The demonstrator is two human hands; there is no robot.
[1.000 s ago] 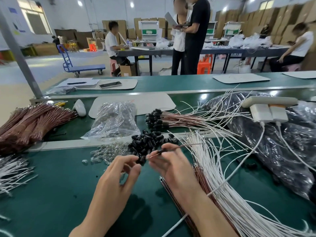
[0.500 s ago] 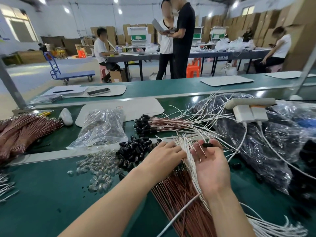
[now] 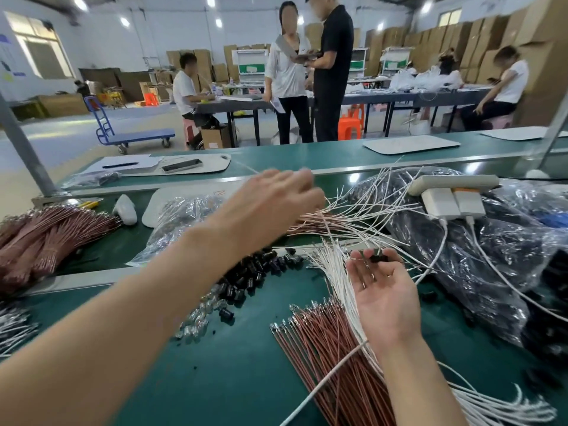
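Black cap [image 3: 375,258] on upturned right hand [image 3: 384,295]

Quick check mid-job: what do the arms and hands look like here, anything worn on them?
Both forearms are bare to the frame edge, no sleeve or cuff showing. The left hand and the right hand wear no gloves; no ring, watch or wrist strap shows. The left hand is motion-blurred, so small details there cannot be told.
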